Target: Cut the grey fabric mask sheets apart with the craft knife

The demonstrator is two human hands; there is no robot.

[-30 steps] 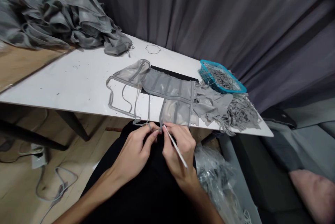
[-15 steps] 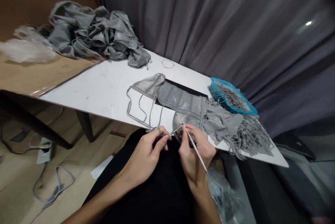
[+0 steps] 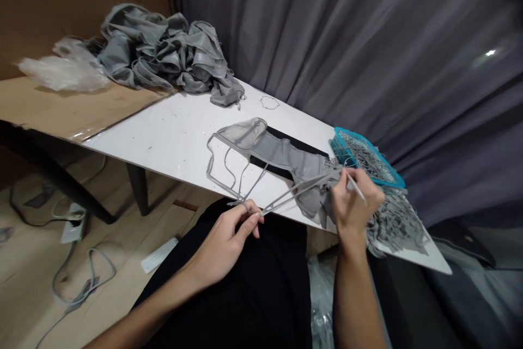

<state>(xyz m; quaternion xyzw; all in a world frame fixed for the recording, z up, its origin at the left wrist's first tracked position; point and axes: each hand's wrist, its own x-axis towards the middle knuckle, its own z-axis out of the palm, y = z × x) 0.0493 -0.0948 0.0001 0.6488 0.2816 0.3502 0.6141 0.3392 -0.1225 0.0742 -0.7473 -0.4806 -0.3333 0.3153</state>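
Observation:
A grey corset-like bra lies across the white table, its thin straps looping toward the front edge. My left hand is closed in a pinch on the end of a grey strap, just off that edge. The strap runs taut and doubled from there to my right hand, which is closed near the right side of the bra. A thin white stick-like tool is gripped in my right hand; its tip at the strap is too small to make out.
A turquoise basket of grey straps stands at the right, with a heap of loose straps before it. Grey garments are piled at the back left beside clear plastic. A black strip lies under the bra.
My right hand has moved right and away from my left hand, drawing the strap out long between them. My left hand keeps its pinch. The bra's right part has shifted and bunched.

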